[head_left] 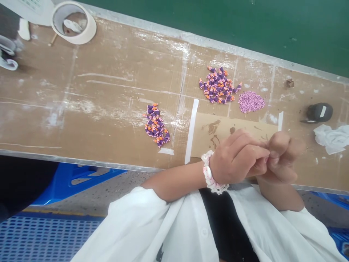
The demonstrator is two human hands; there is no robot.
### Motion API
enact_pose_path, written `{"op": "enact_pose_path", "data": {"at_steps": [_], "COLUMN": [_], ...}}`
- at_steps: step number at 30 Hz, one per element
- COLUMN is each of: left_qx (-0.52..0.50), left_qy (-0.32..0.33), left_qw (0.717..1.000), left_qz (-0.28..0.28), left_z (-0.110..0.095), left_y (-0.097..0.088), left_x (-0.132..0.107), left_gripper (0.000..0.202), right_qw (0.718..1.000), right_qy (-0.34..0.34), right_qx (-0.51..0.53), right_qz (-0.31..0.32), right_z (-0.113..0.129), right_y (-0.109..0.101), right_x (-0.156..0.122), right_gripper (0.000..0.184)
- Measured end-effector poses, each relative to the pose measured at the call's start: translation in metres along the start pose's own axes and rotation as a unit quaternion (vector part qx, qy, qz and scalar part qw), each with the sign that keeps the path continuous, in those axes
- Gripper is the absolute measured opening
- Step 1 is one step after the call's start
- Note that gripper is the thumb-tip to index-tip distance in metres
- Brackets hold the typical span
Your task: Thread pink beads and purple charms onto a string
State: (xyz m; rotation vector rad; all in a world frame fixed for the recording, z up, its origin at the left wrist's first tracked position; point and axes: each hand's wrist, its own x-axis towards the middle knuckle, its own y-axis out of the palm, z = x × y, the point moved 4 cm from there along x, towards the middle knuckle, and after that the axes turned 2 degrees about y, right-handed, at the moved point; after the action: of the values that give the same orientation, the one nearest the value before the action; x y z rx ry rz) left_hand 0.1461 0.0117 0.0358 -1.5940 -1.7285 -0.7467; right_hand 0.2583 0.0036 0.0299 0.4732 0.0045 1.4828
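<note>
My left hand (237, 156), with a lacy scrunchie (208, 173) at the wrist, is closed, its fingers pinched together. Against its fingertips my right hand (283, 156) is closed too, slightly blurred. Whatever they pinch is hidden or too small to make out. Both are over the near edge of a tan sheet (209, 127) fixed with white tape (192, 131). Beyond the sheet lie a pile of small purple, pink and orange figures (219, 85) and a heap of tiny pink-purple beads or pieces (251, 101). A smaller group of the same figures (156, 125) sits left of the sheet.
Cardboard covers the table (122, 94). A tape roll (88, 29) stands at the far left. To the right are a black rounded object (319, 112), crumpled white tissue (332, 139) and a small brown scrap (290, 83). A blue stool (68, 182) is below the near edge.
</note>
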Motion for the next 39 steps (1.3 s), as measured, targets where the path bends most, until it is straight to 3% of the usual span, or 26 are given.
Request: {"op": "enact_pose_path", "data": {"at_steps": [10,22,32,39], "left_qx": [-0.025,-0.024,-0.049,-0.005], "left_qy": [-0.012,-0.065,-0.061,-0.003], "left_qw": [1.000,0.997,0.997,1.000], "left_qz": [0.011,0.021,0.028,0.026], "left_z": [0.001,0.001,0.003,0.001], "left_y": [0.001,0.003,0.003,0.001], "left_x": [-0.003,0.002,0.001,0.007], "left_gripper": [0.005,0.009,0.006,0.006], "right_qw": [1.000,0.998,0.983,0.991], "right_qy": [0.004,0.064,0.143,0.053], "right_qx": [-0.008,0.010,0.115,0.112], "right_qz": [-0.003,-0.015,0.021,0.053], "right_z": [0.003,-0.002,0.006,0.005], "right_y": [0.005,-0.002,0.008,-0.001], "right_x": [0.001,-0.002,0.016,0.011], "right_gripper": [0.037,0.038,0.049,0.037]}}
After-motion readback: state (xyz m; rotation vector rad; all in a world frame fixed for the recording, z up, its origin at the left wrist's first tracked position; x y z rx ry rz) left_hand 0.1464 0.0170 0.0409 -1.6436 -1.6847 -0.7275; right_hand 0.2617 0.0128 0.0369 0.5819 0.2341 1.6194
